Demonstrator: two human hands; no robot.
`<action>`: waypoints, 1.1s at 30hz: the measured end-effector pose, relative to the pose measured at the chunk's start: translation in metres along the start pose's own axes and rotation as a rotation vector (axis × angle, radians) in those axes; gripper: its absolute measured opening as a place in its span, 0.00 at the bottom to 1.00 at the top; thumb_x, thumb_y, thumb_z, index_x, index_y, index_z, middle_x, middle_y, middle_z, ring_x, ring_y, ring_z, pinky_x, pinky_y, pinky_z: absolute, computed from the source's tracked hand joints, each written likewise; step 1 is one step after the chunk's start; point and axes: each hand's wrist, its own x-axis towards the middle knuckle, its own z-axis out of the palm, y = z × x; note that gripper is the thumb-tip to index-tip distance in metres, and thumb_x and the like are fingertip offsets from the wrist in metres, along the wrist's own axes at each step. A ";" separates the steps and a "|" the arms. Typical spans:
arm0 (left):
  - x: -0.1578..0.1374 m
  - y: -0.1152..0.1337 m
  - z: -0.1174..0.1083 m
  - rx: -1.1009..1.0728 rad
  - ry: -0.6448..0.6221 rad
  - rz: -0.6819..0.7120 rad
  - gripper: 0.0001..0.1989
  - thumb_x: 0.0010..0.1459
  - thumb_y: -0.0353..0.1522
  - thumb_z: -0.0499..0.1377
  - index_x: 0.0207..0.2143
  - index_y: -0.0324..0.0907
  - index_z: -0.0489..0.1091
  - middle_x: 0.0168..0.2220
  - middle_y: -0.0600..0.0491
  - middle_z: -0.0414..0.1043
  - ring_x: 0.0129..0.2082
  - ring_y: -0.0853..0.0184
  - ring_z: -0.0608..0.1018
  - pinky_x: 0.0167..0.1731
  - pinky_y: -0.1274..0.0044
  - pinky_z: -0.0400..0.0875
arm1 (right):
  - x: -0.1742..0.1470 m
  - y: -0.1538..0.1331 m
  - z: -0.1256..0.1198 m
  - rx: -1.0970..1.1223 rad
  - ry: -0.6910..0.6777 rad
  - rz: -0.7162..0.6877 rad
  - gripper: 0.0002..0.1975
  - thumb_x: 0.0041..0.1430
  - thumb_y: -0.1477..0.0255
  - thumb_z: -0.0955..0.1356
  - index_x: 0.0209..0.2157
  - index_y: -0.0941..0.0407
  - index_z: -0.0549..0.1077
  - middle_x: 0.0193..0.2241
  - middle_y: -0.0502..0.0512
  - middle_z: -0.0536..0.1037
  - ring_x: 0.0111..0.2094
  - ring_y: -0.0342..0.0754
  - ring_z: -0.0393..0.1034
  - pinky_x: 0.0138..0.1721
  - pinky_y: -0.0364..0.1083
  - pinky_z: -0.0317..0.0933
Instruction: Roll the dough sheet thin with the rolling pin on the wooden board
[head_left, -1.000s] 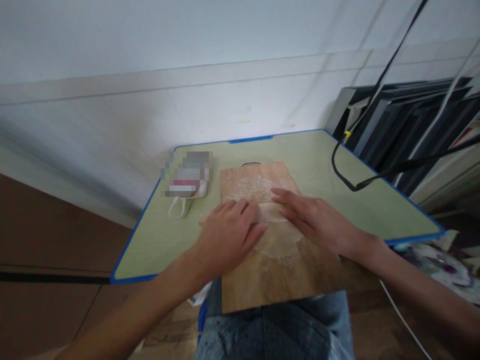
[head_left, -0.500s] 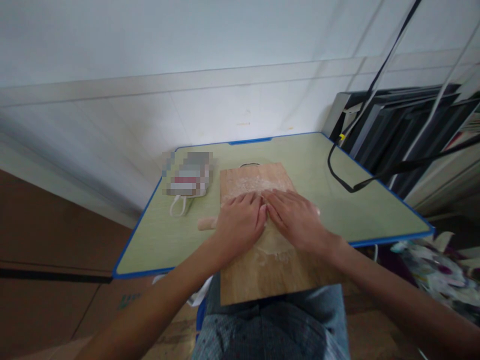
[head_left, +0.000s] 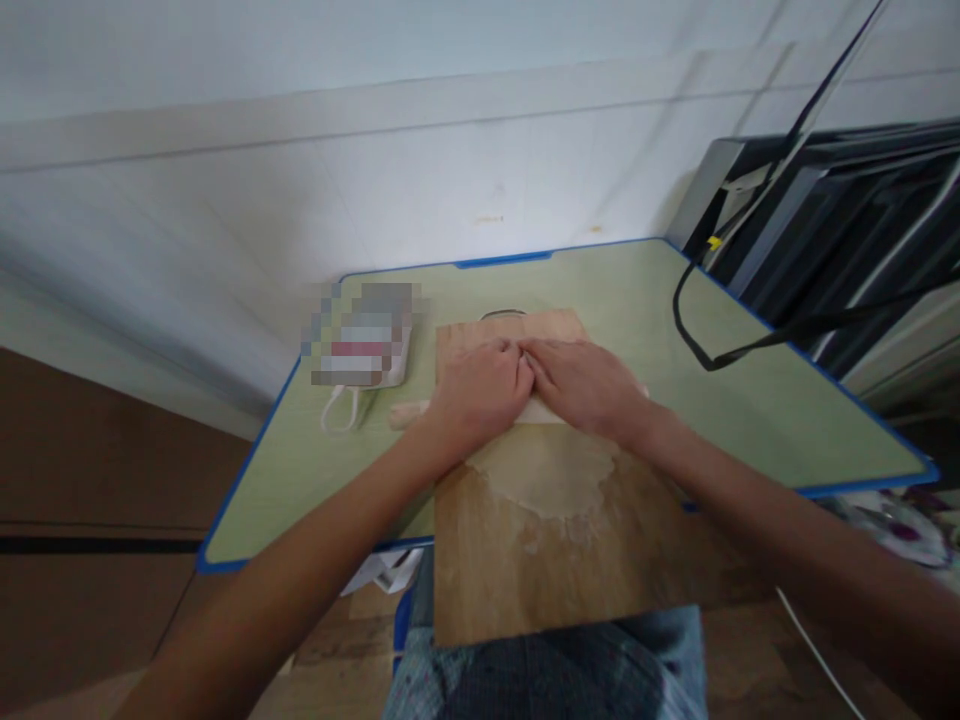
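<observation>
My left hand point(head_left: 484, 390) and my right hand point(head_left: 589, 385) lie side by side over a wooden rolling pin point(head_left: 546, 411), fingers curled down on it and thumbs nearly meeting. One end of the pin sticks out to the left of my left hand; most of the rest is hidden under both hands. A thin, flattened sheet of dough point(head_left: 555, 470) spreads on the wooden board point(head_left: 495, 580) on my side of the pin. Its far part is covered by my hands. The board's near end overhangs the table edge above my lap.
The pale green table point(head_left: 742, 400) has a blue rim and stands against a white wall. A blurred-out package point(head_left: 364, 335) with a white loop lies at the left. Black straps point(head_left: 701, 350) hang over the right side, beside dark stacked panels point(head_left: 817, 220).
Both hands have moved forward with the rolling pin, away from my body, and their fingers have curled from a flatter pose. More of the dough sheet shows in front of me.
</observation>
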 end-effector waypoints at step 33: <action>-0.087 0.041 0.007 -0.049 0.162 0.124 0.24 0.58 0.30 0.45 0.54 0.28 0.62 0.55 0.38 0.67 0.54 0.55 0.69 0.56 0.61 0.59 | -0.083 -0.025 0.013 -0.072 0.266 -0.134 0.20 0.65 0.72 0.55 0.52 0.61 0.69 0.52 0.61 0.73 0.52 0.53 0.66 0.56 0.57 0.55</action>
